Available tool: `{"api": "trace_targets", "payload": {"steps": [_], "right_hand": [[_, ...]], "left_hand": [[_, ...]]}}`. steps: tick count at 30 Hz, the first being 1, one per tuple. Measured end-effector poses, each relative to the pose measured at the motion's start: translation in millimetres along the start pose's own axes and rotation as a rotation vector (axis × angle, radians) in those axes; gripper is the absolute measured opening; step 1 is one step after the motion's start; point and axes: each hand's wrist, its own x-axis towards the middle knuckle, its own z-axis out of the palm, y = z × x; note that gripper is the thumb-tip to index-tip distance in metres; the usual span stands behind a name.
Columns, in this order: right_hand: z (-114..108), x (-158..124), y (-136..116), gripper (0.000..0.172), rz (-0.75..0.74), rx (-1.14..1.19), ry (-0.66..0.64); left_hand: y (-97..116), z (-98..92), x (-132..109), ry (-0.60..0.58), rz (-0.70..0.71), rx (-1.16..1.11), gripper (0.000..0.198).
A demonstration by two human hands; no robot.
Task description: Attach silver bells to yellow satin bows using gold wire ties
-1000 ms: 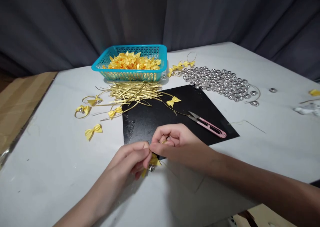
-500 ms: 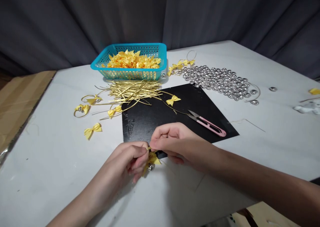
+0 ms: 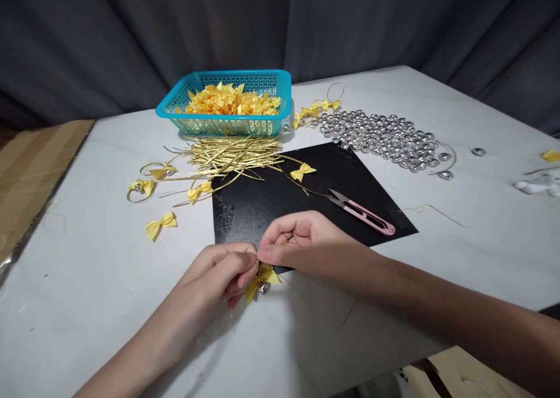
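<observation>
Two pinches, lower centre: left hand (image 3: 217, 271) and right hand (image 3: 300, 243) grip a yellow bow (image 3: 266, 275), probably light and floppy; hold its knot.

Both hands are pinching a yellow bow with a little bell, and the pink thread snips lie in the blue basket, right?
Not quite: in the head view the pink thread snips lie on the black sheet, not in the blue basket. The left hand and right hand do pinch a yellow bow with a little bell.
</observation>
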Motion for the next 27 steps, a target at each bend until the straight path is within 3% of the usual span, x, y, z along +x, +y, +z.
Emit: {"api": "trace_targets", "payload": {"steps": [4,7,9,13,16,18,20,22,27], "right_hand": [[2.9,-2.8,-2.5,0.010,-0.089,-0.056,0.034],[-0.5,-5.5,-10.0,0.012,-0.217,-0.146,0.114],[-4.9,-6.3,-14.7,0.012,-0.324,-0.290,0.172],[-12.2,-6.2,-17.7,0.012,-0.602,-0.720,0.236],[-13.4,-7.0,-16.5,0.013,-0.703,-0.863,0.300],[-12.5,-8.3,-16.7,0.013,-0.665,-0.861,0.333],[-11.1,-9.6,-18.2,0.011,-0.534,-0.787,0.323],[-9.9,-10.6,-20.5,0.010,-0.401,-0.663,0.288],[-11.3,-12.4,-26.4,0.013,-0.270,-0.478,0.151]], "left_hand": [[2.9,-1.1,2.3,0.062,0.031,-0.002,0.031],[6.0,-9.2,4.6,0.241,0.108,-0.021,0.021],[7.8,-16.5,4.8,0.334,0.160,0.087,0.022],[6.2,-23.6,4.3,0.206,0.100,0.624,0.027],[0.8,-20.4,6.6,0.125,0.062,0.860,0.022],[-2.1,-17.8,8.6,0.093,0.062,0.892,0.017],[-2.9,-16.7,9.4,0.038,0.068,0.881,0.016],[-1.7,-16.7,7.9,-0.010,0.083,0.885,0.017],[3.7,-14.7,1.5,-0.027,0.177,0.874,0.020]]}}
